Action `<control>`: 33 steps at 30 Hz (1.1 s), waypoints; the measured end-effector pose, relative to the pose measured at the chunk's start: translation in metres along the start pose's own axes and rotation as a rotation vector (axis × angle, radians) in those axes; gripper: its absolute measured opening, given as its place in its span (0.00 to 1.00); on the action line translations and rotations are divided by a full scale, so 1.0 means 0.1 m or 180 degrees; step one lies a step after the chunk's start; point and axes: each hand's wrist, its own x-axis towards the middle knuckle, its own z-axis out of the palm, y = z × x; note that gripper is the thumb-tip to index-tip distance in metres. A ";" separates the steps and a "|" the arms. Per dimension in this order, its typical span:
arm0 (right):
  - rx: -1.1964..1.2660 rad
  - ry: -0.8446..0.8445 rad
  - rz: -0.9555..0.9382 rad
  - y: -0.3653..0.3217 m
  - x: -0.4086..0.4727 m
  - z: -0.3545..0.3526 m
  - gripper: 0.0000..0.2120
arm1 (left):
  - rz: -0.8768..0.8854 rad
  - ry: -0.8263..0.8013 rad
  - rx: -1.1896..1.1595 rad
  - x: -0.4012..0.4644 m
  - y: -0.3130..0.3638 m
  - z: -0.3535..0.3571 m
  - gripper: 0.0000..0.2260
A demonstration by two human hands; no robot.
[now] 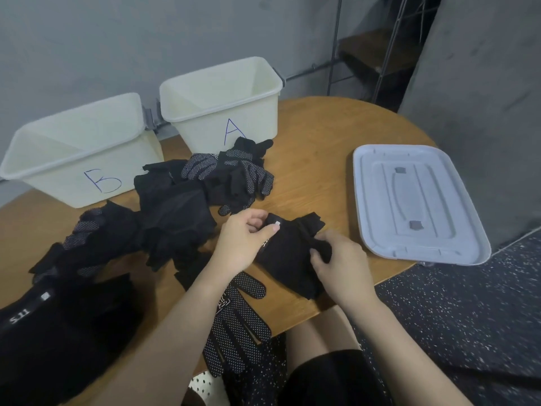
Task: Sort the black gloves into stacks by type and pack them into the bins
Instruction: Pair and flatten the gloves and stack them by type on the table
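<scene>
two bare hands work one plain black glove point(285, 253) on the round wooden table point(322, 159), near its front edge. left hand point(243, 243) lies over the glove's cuff end, fingers curled, thumb extended and pressing the fabric beside a small white tag point(277, 222). right hand point(341, 265) grips the glove's other side, thumb and curled fingers pinching a fold of cloth. both forearms reach in from the lower frame.

relative to that held glove: a dotted-palm glove point(237, 326) lies just nearer the person, hanging over the table edge. a loose heap of black gloves point(187, 200), dotted and plain mixed, spreads to its left and behind. a dark fabric piece marked "5.11" point(44, 326) sits far left, near the front. bin a point(222, 104) stands behind it, bin b point(79, 153) behind and left; neither shows gloves inside. a pale grey plastic lid point(415, 203) lies flat to its right.

grey wall behind; dark speckled floor at right.
</scene>
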 end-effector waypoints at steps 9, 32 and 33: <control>-0.0809 0.0502 -0.0592 0.01 -0.07 0.05 0.18 | -0.0006 -0.0102 0.0022 0.05 -0.13 0.03 0.10; -0.1560 -0.0462 -0.0678 0.21 -0.19 0.23 0.45 | 0.1128 -0.0017 0.0260 -0.19 0.04 0.02 0.06; -0.1522 -0.0470 -0.0662 0.20 -0.19 0.22 0.45 | 0.1193 -0.0069 0.0182 -0.21 0.08 0.01 0.06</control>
